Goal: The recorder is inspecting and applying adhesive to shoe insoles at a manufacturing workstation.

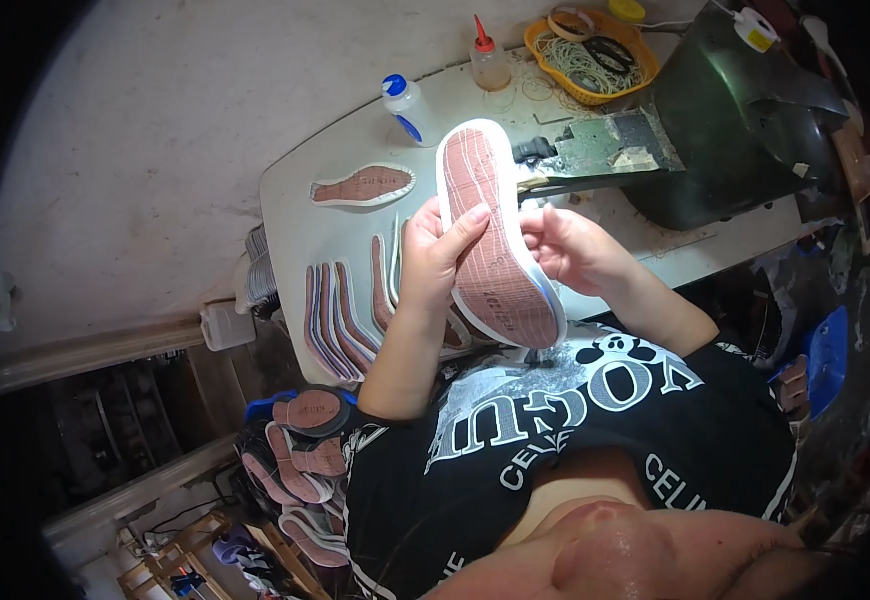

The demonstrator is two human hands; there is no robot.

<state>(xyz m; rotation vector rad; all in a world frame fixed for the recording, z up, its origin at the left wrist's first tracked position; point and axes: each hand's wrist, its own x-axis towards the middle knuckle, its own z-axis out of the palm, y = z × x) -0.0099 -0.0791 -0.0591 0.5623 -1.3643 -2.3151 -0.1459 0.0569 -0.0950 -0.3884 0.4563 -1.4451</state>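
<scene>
My left hand point(433, 250) grips a shoe insole point(485, 230), its thumb on the reddish-brown face and the fingers hidden behind. The insole has a white rim and thin pale lines across it, and it is tilted upright over the table. At its right edge is my right hand point(577, 248), fingers partly bent and apart from the thumb. Whether those fingertips touch the edge is hard to see. A similar insole point(365, 185) lies alone on the table, and several more insoles point(340, 315) lean in a row left of my left forearm.
Beyond the insole stands a dark green machine point(700, 130) with an arm reaching left. A blue-capped bottle point(408, 112), a red-nozzled bottle point(491, 68) and a yellow basket point(592, 95) of cords line the pale table's point(290, 190) far side. Soles point(300, 460) are piled at lower left.
</scene>
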